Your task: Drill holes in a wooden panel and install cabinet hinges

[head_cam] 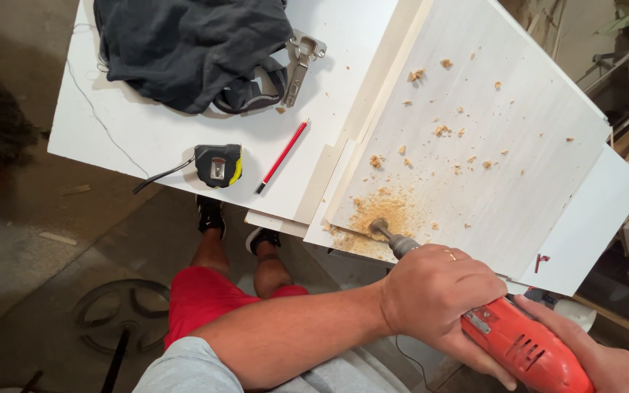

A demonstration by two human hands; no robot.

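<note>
Two hands: both grip one red power drill point(525, 349), seen from the head camera.
Left hand point(434, 295): fingers wrapped tight around the drill's front, just behind the chuck.
Right hand point(613, 360): fingers curled under the rear of the drill body, partly out of frame.
Drill bit point(380, 228): tip touching the pale wood-grain panel point(511, 160) near its lower corner, ringed by a sawdust pile point(387, 211).
Surface point(147, 131): white board carrying a tape measure point(218, 164), red pencil point(282, 156), metal cabinet hinge point(298, 62) and dark cloth point(191, 47).
</note>
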